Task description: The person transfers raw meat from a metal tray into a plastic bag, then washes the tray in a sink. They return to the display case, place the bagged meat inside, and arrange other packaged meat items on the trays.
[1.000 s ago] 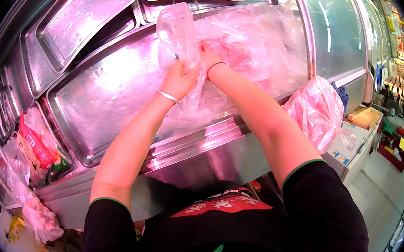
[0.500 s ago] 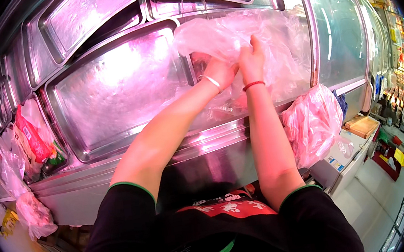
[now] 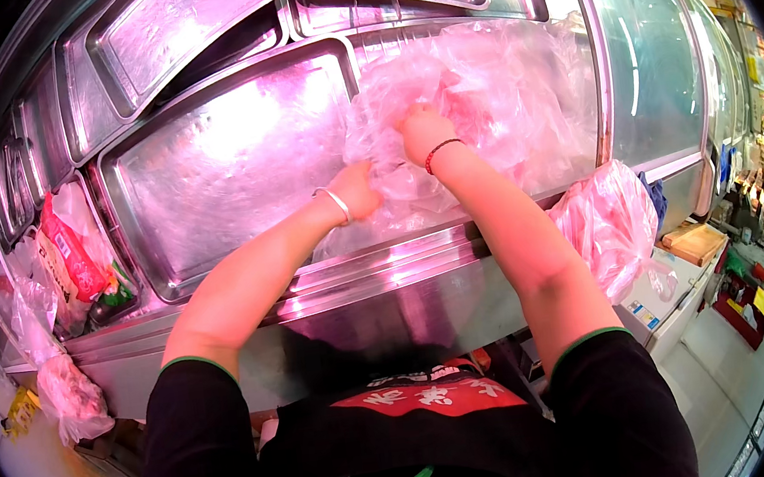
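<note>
A crumpled clear plastic bag (image 3: 517, 101) spreads over the right part of the steel display counter, glowing pink in the light. My right hand (image 3: 426, 132), below a red bracelet on the wrist, is closed on the bag's upper left part. Lower and to the left, my left hand (image 3: 356, 192), with a pale bangle, is closed at the bag's left edge, its fingertips partly hidden. A shallow steel tray (image 3: 196, 179) lies left of the bag, its right end close to both hands.
More steel trays (image 3: 189, 30) overlap along the back. A red package (image 3: 71, 250) sits among bags at the left. Bundled pink-lit plastic bags (image 3: 608, 222) hang over the front edge at the right. A glass panel (image 3: 643, 48) stands beyond the counter's right end.
My hands, close together before, have moved apart. The left came lower and leftward, the right leftward and slightly down. The raised plastic now lies lower and more spread out.
</note>
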Tool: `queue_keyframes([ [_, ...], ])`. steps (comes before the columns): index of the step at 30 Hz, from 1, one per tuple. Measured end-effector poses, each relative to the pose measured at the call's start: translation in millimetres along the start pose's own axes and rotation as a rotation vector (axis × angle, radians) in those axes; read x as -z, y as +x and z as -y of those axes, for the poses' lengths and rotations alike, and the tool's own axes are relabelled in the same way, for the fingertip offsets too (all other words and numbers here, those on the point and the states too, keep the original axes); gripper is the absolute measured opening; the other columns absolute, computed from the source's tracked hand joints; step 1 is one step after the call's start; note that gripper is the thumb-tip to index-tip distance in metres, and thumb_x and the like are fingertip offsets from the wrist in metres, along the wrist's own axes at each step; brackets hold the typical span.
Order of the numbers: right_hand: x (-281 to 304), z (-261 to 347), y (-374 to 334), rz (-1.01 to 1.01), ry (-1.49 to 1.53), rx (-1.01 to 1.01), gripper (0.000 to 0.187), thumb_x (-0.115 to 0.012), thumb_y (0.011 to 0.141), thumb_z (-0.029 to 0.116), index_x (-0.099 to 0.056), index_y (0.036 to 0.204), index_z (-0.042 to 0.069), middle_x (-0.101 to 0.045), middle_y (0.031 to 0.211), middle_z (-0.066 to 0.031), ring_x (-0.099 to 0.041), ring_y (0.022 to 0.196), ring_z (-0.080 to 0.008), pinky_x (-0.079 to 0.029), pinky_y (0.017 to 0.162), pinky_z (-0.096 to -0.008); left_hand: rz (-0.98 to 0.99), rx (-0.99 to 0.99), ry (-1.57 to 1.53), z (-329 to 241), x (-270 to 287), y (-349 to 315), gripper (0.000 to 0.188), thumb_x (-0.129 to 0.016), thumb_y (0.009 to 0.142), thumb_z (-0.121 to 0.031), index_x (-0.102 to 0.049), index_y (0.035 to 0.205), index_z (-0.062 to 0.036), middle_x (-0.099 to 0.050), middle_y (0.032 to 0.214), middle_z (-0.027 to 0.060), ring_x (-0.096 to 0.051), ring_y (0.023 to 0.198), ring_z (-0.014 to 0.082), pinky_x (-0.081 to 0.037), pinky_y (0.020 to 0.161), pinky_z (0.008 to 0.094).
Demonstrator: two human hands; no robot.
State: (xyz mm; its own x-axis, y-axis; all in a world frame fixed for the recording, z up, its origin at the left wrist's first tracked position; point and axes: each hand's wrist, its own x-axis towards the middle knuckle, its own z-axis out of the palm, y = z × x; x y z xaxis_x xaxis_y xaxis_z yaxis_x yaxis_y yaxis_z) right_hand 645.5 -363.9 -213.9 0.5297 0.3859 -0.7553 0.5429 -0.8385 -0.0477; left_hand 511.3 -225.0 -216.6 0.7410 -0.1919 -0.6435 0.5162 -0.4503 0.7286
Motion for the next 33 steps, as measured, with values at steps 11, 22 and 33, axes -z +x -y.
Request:
queue_keyframes([
  [11, 27, 28, -50, -0.311, -0.134, 0.174, 0.117, -0.082, 0.059, 0.041, -0.009, 0.148, 0.017, -0.04, 0.14, -0.0124, -0.042, 0.126, -0.0308, -0.036, 0.1, -0.0497, -0.234, -0.159, -0.413, 0, 21, 11, 0.041, -0.065, 0.078, -0.01, -0.057, 0.116, -0.0009, -0.063, 0.106, 0.0178, -0.064, 0.081, 0.0212, -0.052, 0.072, 0.0329],
  [22, 19, 10, -9, -0.251, 0.28, 0.013, 0.05, -0.065, 0.071, 0.024, -0.059, 0.12, 0.013, -0.066, 0.101, -0.016, -0.064, 0.093, -0.0316, -0.05, 0.082, -0.0396, -0.637, -0.267, 0.105, -17, 25, 4, 0.097, -0.081, 0.063, -0.034, -0.031, 0.137, 0.0033, -0.04, 0.133, 0.0273, -0.039, 0.126, 0.0372, -0.033, 0.105, 0.04],
  [33, 12, -12, -5, -0.299, 0.576, -0.285, 0.045, -0.061, 0.07, 0.027, -0.064, 0.096, -0.009, -0.062, 0.095, -0.0314, -0.062, 0.092, -0.0402, -0.049, 0.083, -0.0423, -0.353, -0.197, -0.181, -17, 38, 25, 0.086, -0.072, 0.074, -0.041, -0.033, 0.138, 0.0016, -0.048, 0.127, 0.0238, -0.053, 0.112, 0.0336, -0.044, 0.093, 0.0381],
])
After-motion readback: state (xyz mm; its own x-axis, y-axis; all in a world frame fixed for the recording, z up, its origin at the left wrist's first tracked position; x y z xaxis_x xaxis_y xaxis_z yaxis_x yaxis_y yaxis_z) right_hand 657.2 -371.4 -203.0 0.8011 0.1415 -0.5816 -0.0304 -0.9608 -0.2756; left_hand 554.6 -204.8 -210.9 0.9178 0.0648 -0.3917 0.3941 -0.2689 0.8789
